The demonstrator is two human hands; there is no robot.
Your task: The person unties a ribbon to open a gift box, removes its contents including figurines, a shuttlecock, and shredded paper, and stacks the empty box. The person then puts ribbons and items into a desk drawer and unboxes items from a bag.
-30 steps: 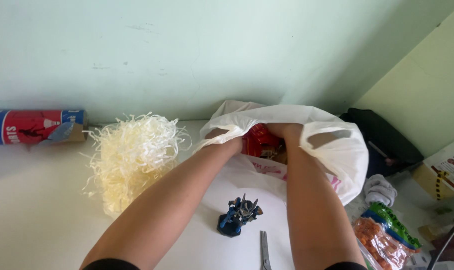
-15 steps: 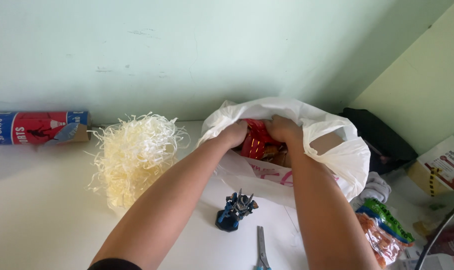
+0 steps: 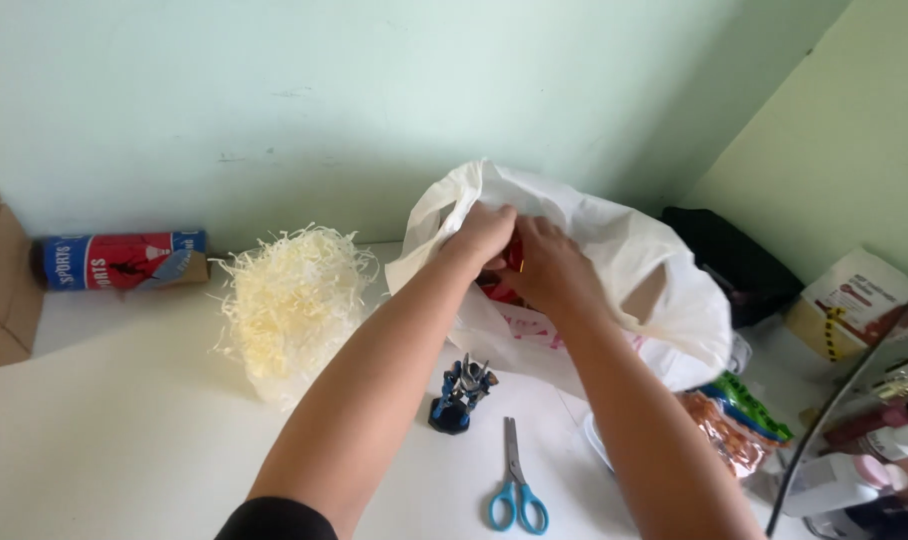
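Note:
A white plastic bag (image 3: 614, 250) lies on the white table (image 3: 104, 420) against the wall, its mouth towards me. My left hand (image 3: 482, 232) and my right hand (image 3: 549, 268) are both at the bag's mouth, fingers closed around a red packet (image 3: 515, 255) that shows only as a thin strip between them. The left hand also touches the bag's upper edge. Most of the packet is hidden by the hands.
A heap of pale shredded paper (image 3: 292, 300) sits left of the bag. A red and blue tube (image 3: 124, 260) lies by the wall. A small blue figure (image 3: 460, 392) and blue-handled scissors (image 3: 514, 480) lie below the bag. Snack packets (image 3: 734, 420), a black bag (image 3: 734, 260) and boxes crowd the right.
Both hands have drawn together and risen at the bag's mouth, closing on the red packet. The bag has lifted and bunched up around them. The view shifted slightly.

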